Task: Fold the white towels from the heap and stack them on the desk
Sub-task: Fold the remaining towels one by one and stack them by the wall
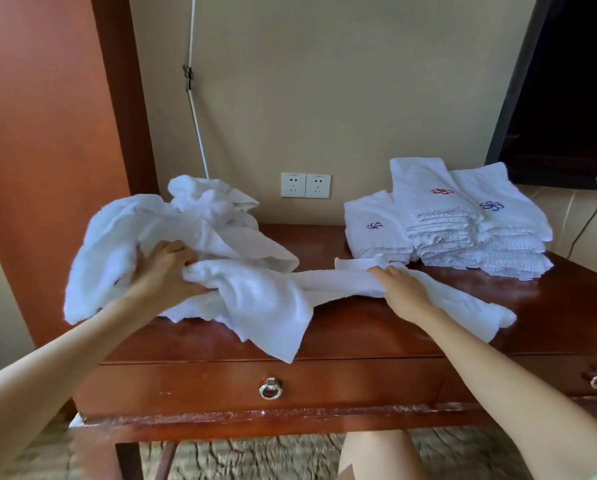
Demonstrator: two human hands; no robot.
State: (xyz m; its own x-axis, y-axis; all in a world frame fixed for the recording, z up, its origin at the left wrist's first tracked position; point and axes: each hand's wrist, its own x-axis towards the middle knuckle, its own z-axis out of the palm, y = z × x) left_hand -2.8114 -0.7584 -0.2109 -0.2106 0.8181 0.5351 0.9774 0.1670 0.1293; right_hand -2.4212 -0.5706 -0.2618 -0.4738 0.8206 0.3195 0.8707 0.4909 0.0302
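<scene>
Wooden desk [376,327] against a beige wall, one white towel [266,296] stretched loose across its front, a corner drooping over the edge. Your left hand [165,268] grips the towel's bunched left end, fingers curled round it, arm reaching in from lower left. Your right hand [402,289] lies palm-down on its right part; can't tell if those fingers grip. Heap [172,220] sits behind the left hand, folded stack [463,220] back right, wall sockets [305,185] between.
</scene>
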